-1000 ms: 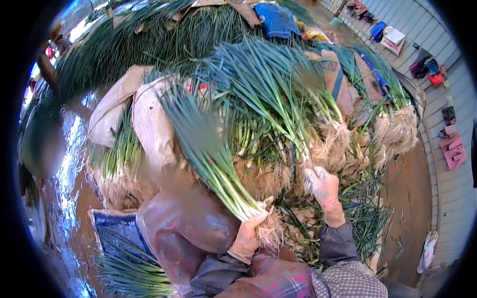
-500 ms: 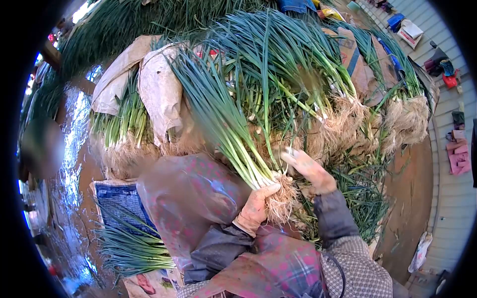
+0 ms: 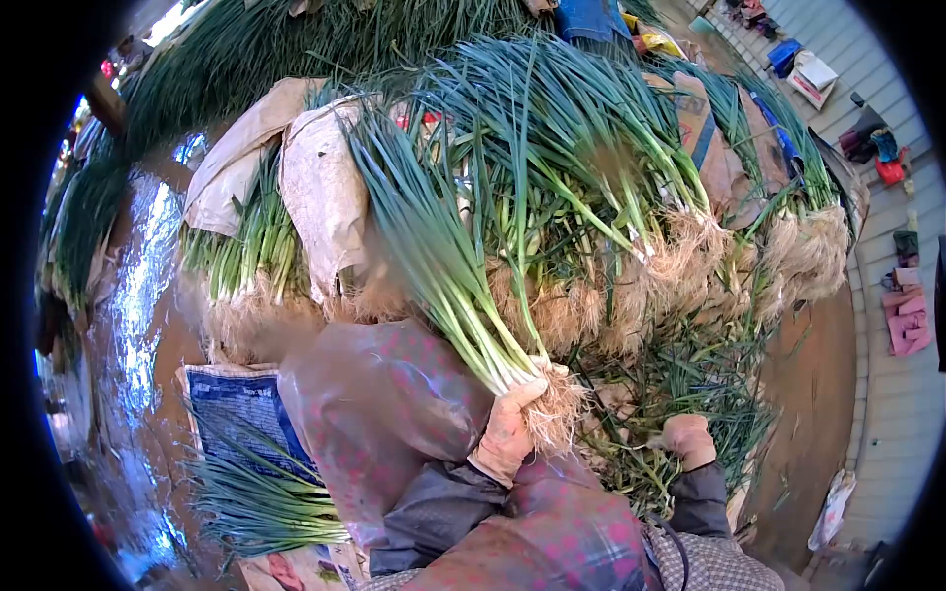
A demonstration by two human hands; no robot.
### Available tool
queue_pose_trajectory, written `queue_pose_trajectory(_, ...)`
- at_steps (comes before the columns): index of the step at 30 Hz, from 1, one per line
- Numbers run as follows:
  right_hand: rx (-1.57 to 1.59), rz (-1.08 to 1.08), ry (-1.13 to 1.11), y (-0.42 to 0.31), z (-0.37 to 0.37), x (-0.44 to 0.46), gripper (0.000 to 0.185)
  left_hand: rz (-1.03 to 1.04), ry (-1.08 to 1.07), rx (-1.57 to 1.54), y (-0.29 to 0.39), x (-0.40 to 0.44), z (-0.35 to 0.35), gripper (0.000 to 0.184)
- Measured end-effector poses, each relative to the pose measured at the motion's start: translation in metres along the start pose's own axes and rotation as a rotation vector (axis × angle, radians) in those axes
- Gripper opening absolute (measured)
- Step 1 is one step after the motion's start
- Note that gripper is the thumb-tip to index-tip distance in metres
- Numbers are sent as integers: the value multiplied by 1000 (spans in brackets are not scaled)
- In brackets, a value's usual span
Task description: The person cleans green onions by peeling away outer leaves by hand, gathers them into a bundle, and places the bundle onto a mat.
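Note:
My left hand [image 3: 506, 430] is closed round the white stems of a bunch of green onions [image 3: 455, 286], just above the roots. Their leaves slant up and away to the left, and the tangled pale roots [image 3: 555, 409] hang beside my thumb. Lower to the right, my right hand [image 3: 688, 439] is over a heap of green leaf scraps [image 3: 690, 379]. Its fingers are curled, and a small pale bit shows at their tips; what they hold is too small to name. A bigger pile of green onions [image 3: 591, 128] lies ahead, roots towards me.
A plastic-covered lap [image 3: 394, 394] lies beneath the bunch. Cloth sacks [image 3: 320, 192] cover more green onions at the left. Another small bunch [image 3: 266, 497] rests on a printed sack [image 3: 246, 404] at lower left. A corrugated wall [image 3: 897, 424] runs along the right.
My right hand has moved down and to the right, from beside the bunch's roots to the leaf scraps. My left hand still holds the bunch in nearly the same place.

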State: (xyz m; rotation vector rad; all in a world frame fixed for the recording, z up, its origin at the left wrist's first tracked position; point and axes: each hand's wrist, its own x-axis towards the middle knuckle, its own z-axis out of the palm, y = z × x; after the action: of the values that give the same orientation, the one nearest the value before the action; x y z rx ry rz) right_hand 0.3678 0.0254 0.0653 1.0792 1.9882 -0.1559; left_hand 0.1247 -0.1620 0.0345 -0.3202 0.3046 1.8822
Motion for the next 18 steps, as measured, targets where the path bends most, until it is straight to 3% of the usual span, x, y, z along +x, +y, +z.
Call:
queue_pose_trajectory(1,-42,-4,-104,-19,-27,-1,64,1,-26,44,-2,1,-2,37)
queue_pose_trajectory(2,385,-46,168,-35,-35,6,61,14,17,103,-6,2,-4,36)
queue_pose_trajectory(3,558,-214,421,-60,-52,15,60,13,21,107,-10,4,-9,36)
queue_pose_trajectory(4,804,-225,276,-98,-96,1,55,13,61,196,-14,7,-15,36)
queue_pose_trajectory(6,414,-408,674,-158,-131,34,51,53,121,407,-14,2,0,35)
queue_pose_trajectory(7,399,-516,679,-177,-145,50,49,56,120,420,-14,1,0,35)
queue_pose_trajectory(8,379,-565,832,-193,-152,57,43,78,96,506,-11,-1,-2,36)
queue_pose_trajectory(9,283,-468,753,-210,-158,74,33,106,72,590,-8,-2,-3,36)
queue_pose_trajectory(11,366,-510,782,-218,-161,73,27,125,63,505,1,0,3,35)
queue_pose_trajectory(12,349,-526,770,-219,-153,85,27,70,47,393,3,-1,4,37)
queue_pose_trajectory(14,618,-664,1015,-219,-124,109,31,-33,8,266,5,-6,8,38)
queue_pose_trajectory(17,572,-529,987,-211,-100,95,30,-10,3,203,-1,0,-8,37)
queue_pose_trajectory(18,683,-570,981,-207,-89,88,29,-20,19,117,-1,0,-11,37)
